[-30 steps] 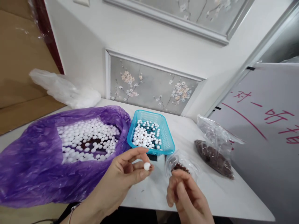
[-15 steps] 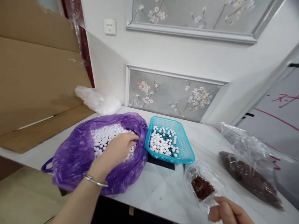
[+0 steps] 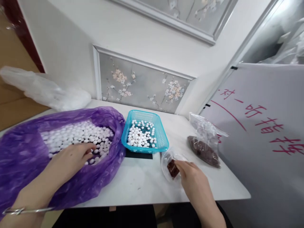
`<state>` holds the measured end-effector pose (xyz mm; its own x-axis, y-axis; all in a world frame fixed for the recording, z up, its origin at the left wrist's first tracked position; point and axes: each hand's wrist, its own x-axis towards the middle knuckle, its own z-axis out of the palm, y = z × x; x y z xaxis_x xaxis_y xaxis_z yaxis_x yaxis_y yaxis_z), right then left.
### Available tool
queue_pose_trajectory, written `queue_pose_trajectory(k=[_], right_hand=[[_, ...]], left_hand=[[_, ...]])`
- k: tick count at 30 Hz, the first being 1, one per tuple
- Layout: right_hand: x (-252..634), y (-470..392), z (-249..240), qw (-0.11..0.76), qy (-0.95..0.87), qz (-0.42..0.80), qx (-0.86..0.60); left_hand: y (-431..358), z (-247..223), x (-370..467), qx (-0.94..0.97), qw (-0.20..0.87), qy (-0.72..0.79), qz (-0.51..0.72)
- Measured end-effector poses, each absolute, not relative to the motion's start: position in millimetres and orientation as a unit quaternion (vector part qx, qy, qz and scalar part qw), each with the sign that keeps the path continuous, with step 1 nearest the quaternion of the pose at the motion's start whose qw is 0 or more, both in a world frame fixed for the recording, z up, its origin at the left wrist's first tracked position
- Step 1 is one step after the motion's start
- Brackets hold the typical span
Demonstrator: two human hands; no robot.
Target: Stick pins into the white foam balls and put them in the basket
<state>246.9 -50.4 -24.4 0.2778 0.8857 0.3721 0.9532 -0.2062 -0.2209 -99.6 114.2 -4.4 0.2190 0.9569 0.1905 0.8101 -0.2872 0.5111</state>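
Note:
A purple plastic bag (image 3: pixel 104 186) lies wide open on the left, full of small white balls (image 3: pixel 71 136). My left hand (image 3: pixel 73 158) is over the balls inside it, fingers bent and thumb near the fingertips; whether a ball is between them is hidden. Beside the bag stands a blue basket (image 3: pixel 162 139) holding more white balls (image 3: pixel 140 136). My right hand (image 3: pixel 190 172) reaches into a clear plastic container (image 3: pixel 165 163), its fingers pinched at the small dark red-brown pieces (image 3: pixel 173 168). What those fingertips hold is too small to make out.
A clear bag of brown material (image 3: pixel 204 152) lies at the right of the white table (image 3: pixel 133 190). White plastic bags (image 3: pixel 54 95) and cardboard (image 3: pixel 14 107) are at the back left. A whiteboard (image 3: pixel 256 158) with red writing stands on the right.
The view has turned to the right. My right hand has moved forward to the dark pieces in the container. My left hand is now farther from the bag's right edge.

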Motion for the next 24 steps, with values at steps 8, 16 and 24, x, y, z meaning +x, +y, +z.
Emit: queue_pose_trajectory(k=[8,16,24], right_hand=[[228,-28,-25,0.095,-0.624,-0.045,-0.775],[233,-45,-14,0.092,-0.586,-0.036,-0.804],[233,-39,-28,0.067,-0.581,-0.017,-0.811]], left_hand=[[73,32,-70,0.721,0.17,0.552,0.383],[28,14,-13,0.62,0.568,0.365,0.4],[13,7,17,0.517,0.701,0.364,0.329]])
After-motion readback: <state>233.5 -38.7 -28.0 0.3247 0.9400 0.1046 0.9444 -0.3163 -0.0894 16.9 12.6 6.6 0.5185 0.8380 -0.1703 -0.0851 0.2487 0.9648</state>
